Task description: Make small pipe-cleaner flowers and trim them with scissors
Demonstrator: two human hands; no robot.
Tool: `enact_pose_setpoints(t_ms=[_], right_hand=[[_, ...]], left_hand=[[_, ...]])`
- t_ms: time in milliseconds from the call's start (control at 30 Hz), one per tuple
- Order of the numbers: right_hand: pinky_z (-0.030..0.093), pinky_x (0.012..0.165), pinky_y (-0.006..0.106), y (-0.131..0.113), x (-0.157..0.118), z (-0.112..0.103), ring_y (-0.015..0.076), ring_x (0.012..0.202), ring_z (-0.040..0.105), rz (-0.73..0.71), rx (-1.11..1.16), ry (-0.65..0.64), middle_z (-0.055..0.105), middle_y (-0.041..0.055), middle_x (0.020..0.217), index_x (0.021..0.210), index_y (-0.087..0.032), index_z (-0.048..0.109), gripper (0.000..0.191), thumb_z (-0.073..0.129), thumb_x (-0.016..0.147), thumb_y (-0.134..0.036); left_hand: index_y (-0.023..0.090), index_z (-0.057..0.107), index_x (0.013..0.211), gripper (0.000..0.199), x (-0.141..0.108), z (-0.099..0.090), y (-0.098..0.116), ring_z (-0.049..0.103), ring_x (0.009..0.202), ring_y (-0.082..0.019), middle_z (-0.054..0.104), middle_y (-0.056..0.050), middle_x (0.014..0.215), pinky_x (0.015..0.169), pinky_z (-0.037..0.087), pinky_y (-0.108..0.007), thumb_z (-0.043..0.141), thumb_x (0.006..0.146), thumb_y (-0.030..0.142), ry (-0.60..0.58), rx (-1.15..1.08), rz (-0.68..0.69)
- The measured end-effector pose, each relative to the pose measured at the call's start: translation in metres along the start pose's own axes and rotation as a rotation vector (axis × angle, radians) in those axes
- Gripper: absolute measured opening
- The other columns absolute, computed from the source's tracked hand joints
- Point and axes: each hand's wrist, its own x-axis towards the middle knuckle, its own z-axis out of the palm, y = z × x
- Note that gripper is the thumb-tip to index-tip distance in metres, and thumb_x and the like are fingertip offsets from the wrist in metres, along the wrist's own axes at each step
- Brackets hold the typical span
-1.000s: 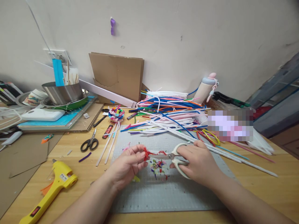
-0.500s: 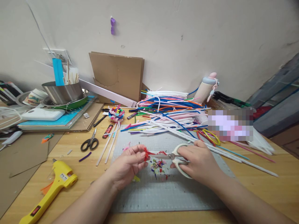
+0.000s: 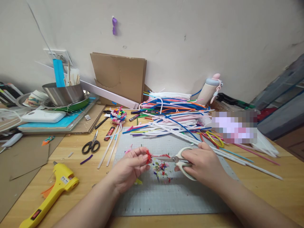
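Note:
Between the thumb and fingers of my left hand is a small red fuzzy piece. My right hand grips white-handled scissors, whose blades point left and reach the red piece. A thin red strand lies along the blades. Beneath them, small multicoloured clippings are scattered on a grey cutting mat. Behind the hands is a large pile of coloured pipe cleaners, partly over the mat's back edge.
A yellow glue gun lies at the left, with black scissors and a red lighter beyond it. A metal bowl stands back left, cardboard leans on the wall, and a bottle stands back right.
The scissors have closed a little, their blades now nearer together by the red piece. Both hands are in nearly the same place.

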Motion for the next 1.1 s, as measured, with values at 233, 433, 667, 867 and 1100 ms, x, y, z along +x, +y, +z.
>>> enact_pose_setpoints(t_ms=[233, 433, 667, 867, 1100], right_hand=[[0.021, 0.063, 0.031, 0.002, 0.001, 0.002, 0.0113, 0.053, 0.05, -0.03, -0.018, -0.017, 0.059, -0.0028, 0.055, 0.061, -0.02, 0.05, 0.018, 0.052, 0.077, -0.026], [0.021, 0.064, 0.03, 0.01, 0.004, 0.0, 0.0103, 0.051, 0.044, 0.034, 0.046, -0.006, 0.06, -0.0038, 0.056, 0.061, -0.02, 0.048, 0.022, 0.054, 0.079, -0.03], [0.021, 0.064, 0.029, 0.014, 0.006, -0.001, 0.0112, 0.051, 0.037, 0.048, 0.04, -0.005, 0.057, -0.0038, 0.055, 0.062, -0.019, 0.047, 0.023, 0.056, 0.078, -0.033], [0.021, 0.065, 0.029, 0.011, 0.007, 0.0, 0.0124, 0.056, 0.042, 0.062, 0.028, -0.075, 0.056, -0.0031, 0.062, 0.064, -0.019, 0.043, 0.023, 0.056, 0.076, -0.035], [0.02, 0.065, 0.03, 0.009, 0.007, 0.002, 0.0121, 0.057, 0.045, 0.055, 0.038, -0.095, 0.059, -0.0032, 0.064, 0.066, -0.019, 0.046, 0.02, 0.057, 0.075, -0.033]], left_hand=[[0.016, 0.064, 0.093, 0.024, -0.002, 0.002, 0.0, 0.056, 0.069, -0.008, 0.059, -0.001, 0.08, 0.065, 0.048, -0.021, 0.069, 0.07, 0.014, -0.061, 0.101, 0.097], [0.015, 0.064, 0.091, 0.019, -0.002, 0.002, 0.001, 0.056, 0.067, -0.008, 0.059, -0.001, 0.078, 0.071, 0.049, -0.022, 0.068, 0.073, 0.017, -0.088, 0.103, 0.109], [0.015, 0.061, 0.085, 0.013, -0.004, 0.003, 0.003, 0.058, 0.067, -0.009, 0.059, -0.001, 0.075, 0.07, 0.051, -0.023, 0.067, 0.074, 0.018, -0.066, 0.064, 0.101], [0.012, 0.063, 0.088, 0.011, -0.002, 0.005, 0.006, 0.06, 0.069, -0.01, 0.06, -0.003, 0.08, 0.069, 0.053, -0.022, 0.063, 0.077, 0.015, -0.017, -0.015, 0.094], [0.012, 0.061, 0.092, 0.015, -0.002, 0.001, 0.006, 0.06, 0.068, -0.01, 0.059, -0.004, 0.078, 0.068, 0.052, -0.021, 0.059, 0.078, 0.009, -0.027, -0.006, 0.101]])
